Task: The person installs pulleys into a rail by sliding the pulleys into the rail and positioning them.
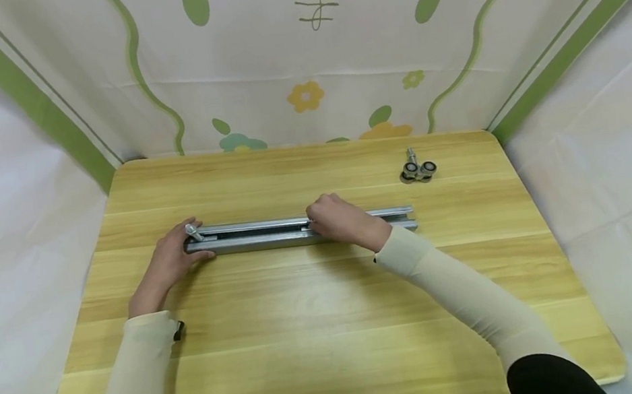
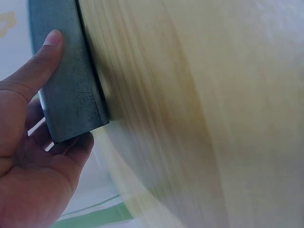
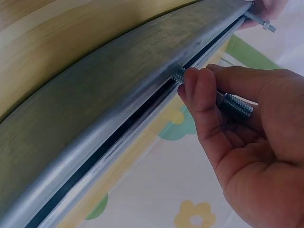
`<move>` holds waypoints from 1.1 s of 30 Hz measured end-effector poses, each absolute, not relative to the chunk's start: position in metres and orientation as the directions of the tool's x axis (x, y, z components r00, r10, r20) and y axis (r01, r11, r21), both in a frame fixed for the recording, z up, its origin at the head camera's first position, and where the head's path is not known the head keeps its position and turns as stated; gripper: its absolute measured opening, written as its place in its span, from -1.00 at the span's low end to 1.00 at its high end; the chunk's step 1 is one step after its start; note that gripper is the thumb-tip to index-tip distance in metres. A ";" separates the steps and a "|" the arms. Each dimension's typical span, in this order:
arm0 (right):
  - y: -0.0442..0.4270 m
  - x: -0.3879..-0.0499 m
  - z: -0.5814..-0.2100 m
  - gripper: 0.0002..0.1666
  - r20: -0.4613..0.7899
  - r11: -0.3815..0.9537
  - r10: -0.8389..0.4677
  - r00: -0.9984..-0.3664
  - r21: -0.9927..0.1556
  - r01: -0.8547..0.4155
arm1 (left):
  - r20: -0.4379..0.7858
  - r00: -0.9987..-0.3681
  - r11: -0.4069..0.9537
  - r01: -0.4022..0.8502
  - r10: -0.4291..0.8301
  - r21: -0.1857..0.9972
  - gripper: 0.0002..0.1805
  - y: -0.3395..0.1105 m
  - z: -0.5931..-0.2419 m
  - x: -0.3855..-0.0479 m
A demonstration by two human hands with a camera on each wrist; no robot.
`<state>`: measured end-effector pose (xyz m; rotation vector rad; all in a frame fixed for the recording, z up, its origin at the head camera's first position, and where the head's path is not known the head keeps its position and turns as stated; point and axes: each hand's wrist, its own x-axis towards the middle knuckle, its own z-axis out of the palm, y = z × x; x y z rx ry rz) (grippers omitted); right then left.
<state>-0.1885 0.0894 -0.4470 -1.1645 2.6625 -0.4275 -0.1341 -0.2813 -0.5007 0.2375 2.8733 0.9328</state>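
Note:
A grey metal channel rail (image 1: 261, 242) lies crosswise on the table, its long slot facing up. My left hand (image 1: 169, 261) grips the rail's left end, the thumb (image 2: 50, 50) along the near side and the fingers curled round the end and far side. Beside that hand a bolt (image 1: 193, 231) with a nut sticks up out of the slot. Near the rail's middle my right hand (image 1: 343, 220) pinches a second threaded bolt (image 3: 237, 105), which stands out of the slot. Whatever the bolts join to inside the rail is hidden.
A roller trolley (image 1: 419, 170) with small wheels and an upright bolt stands on the wooden table (image 1: 288, 337), beyond the rail's right end. A printed cloth (image 1: 269, 47) with flowers hangs behind the table's back edge, and white cloth walls flank both sides.

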 end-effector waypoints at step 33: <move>0.090 -0.201 -0.440 -0.56 -0.166 0.675 -0.730 -0.663 -0.332 -0.659 | -0.065 -0.981 0.798 0.110 0.183 0.593 -0.18 -0.282 -0.503 -0.135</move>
